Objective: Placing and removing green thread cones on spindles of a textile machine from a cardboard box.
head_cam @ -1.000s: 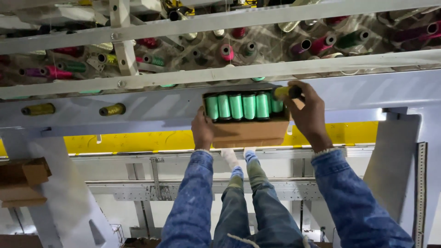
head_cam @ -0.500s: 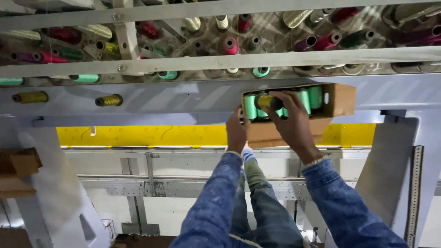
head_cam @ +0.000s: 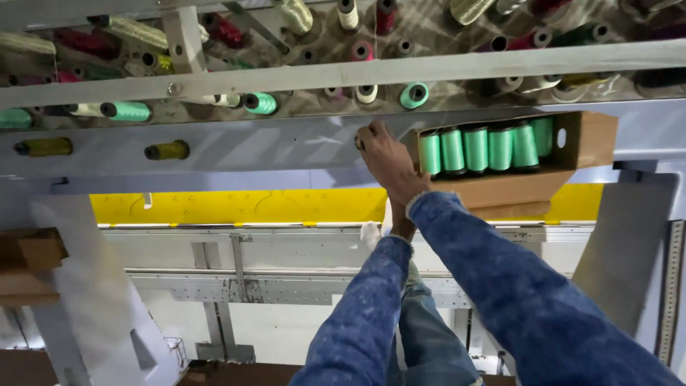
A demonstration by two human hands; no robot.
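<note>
My right hand reaches up to the white shelf, just left of a cardboard box. Its fingers are closed around a small dark-yellow spool that barely shows. The box lies on its side at shelf height and holds a row of several green thread spools. My left hand is almost fully hidden behind my right wrist. Only its wrist shows, under the box's lower left corner, where it appears to hold the box up.
A rack with white rails carries several thread spools in green, red, pink and white. Two yellow spools lie on the shelf at left. Below are a yellow panel, a grey machine frame and a brown box.
My right hand has come out of the box with the dark-yellow spool and moved left to the shelf. The box has shifted right in the view.
</note>
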